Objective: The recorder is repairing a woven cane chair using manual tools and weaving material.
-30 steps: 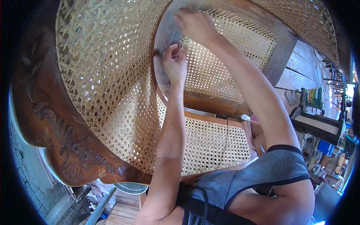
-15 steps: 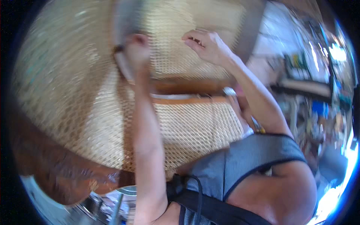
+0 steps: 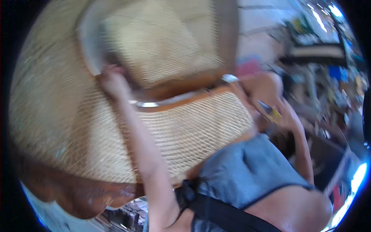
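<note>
A large chair-like piece with woven cane panels point(image 3: 189, 133) and brown wooden edging fills the left and middle. My left hand point(image 3: 114, 82) is at the pale curved edge of the wooden frame point(image 3: 91, 50), its blurred fingers curled against it. At the right, beside my bare knee, my right hand point(image 3: 288, 118) reaches down to a small tool point(image 3: 273, 113) with yellow on it and a dark, slim part. Blur hides whether its fingers are closed on the tool.
A wooden rail point(image 3: 185, 87) crosses between the upper and lower cane panels. Dark carved wood point(image 3: 83, 199) borders the lower left. On the right stand a dark-framed piece with a pale panel point(image 3: 319, 54), a blue object point(image 3: 338, 72) and blurred clutter.
My right hand has left the space over the upper cane panel and dropped right, down to the tool by my knee. My left hand and the frame edge appear further left and lower.
</note>
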A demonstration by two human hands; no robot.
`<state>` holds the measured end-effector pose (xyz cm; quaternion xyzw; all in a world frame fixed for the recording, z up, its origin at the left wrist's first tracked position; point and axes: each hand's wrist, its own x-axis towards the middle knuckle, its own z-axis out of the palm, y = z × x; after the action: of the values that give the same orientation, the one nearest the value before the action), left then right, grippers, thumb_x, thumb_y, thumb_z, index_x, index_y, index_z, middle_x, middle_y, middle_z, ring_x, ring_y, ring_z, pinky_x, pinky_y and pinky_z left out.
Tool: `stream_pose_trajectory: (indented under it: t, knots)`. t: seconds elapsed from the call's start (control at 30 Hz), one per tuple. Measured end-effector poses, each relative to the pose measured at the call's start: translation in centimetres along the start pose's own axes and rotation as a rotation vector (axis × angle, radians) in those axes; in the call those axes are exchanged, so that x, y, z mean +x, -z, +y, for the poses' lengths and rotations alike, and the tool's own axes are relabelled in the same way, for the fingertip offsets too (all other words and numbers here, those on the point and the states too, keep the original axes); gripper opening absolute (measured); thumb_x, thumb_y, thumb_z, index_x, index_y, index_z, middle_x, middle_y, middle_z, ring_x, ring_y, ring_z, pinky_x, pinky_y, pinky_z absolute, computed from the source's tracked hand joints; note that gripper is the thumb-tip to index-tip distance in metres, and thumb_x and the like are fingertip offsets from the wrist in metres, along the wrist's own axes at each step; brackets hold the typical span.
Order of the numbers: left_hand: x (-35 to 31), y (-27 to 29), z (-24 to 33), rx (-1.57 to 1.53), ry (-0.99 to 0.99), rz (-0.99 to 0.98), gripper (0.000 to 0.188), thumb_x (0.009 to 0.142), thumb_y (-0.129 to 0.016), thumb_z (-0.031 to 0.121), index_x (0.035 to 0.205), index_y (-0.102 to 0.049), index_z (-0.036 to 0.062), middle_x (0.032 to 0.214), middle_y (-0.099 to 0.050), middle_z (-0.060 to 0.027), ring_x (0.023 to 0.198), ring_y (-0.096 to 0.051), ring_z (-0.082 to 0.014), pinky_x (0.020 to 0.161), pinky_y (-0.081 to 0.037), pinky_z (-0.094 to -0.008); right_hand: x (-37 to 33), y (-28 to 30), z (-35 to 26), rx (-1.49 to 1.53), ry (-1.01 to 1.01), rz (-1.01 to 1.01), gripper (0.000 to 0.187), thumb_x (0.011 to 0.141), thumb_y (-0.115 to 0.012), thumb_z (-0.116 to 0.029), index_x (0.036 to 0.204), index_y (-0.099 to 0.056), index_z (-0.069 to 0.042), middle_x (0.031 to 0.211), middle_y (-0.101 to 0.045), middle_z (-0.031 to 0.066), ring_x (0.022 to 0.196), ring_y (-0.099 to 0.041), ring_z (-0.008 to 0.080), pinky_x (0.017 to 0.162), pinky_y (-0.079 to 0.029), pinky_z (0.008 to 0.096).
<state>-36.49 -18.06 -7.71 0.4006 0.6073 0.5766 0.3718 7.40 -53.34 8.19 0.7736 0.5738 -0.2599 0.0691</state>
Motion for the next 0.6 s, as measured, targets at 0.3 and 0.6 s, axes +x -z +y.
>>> stream_pose_trajectory:
  t: [0.3,0.6]
  knots:
    - [-0.6,-2.1,-0.3,-0.063,-0.106,0.014,0.028,0.091,-0.059,0.000,0.119,-0.058,-0.0025,0.104,-0.063,-0.0083,0.090,-0.061,-0.0148,0.079,-0.052,-0.0255,1.9,1.2,1.1,0.470,-0.029,0.085,0.056,0.057,-0.071,0.001,0.112,-0.060,-0.001,0.086,-0.059,0.0114,0.085,-0.059,0.0264,0.080,-0.047,0.0336]
    - [-0.9,-6.1,0.9,-0.283,-0.080,0.032,0.022,0.089,-0.068,0.007,0.108,-0.065,-0.0041,0.088,-0.064,-0.0026,0.075,-0.057,-0.0085,0.068,-0.047,-0.0210,14.0,3.1,-18.2,0.620,0.542,-0.079,0.044,0.071,-0.080,-0.016,0.104,-0.058,0.001,0.080,-0.057,0.0087,0.078,-0.058,0.0181,0.071,-0.046,0.0358]
